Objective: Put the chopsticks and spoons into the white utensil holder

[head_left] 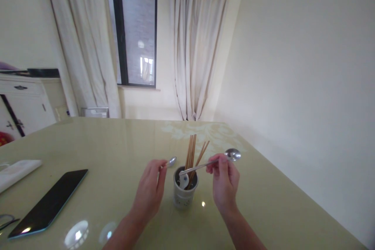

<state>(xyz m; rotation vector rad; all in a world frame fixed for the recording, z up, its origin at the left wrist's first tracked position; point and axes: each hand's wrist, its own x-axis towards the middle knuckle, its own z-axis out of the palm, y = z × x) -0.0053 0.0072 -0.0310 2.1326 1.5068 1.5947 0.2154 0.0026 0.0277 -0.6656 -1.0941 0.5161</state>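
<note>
A grey utensil holder (183, 197) stands on the table between my hands. Several wooden chopsticks (191, 152) and a white ceramic spoon (184, 180) stick up inside it. My right hand (225, 179) is closed on a long-handled metal spoon (233, 154); the bowl points right and the handle reaches left across the holder's mouth. Left of the holder, my left hand (150, 185) pinches a smaller metal spoon (172, 161), whose shiny end shows beyond the fingertips. Most of that smaller spoon is hidden by the hand.
On the left of the glossy table (117, 144) lie a dark flat tablet-like object (51, 201), a white object (17, 172) and part of something with a thin loop (7, 220). A wall (307, 86) runs along the right side; curtains (202, 39) hang behind.
</note>
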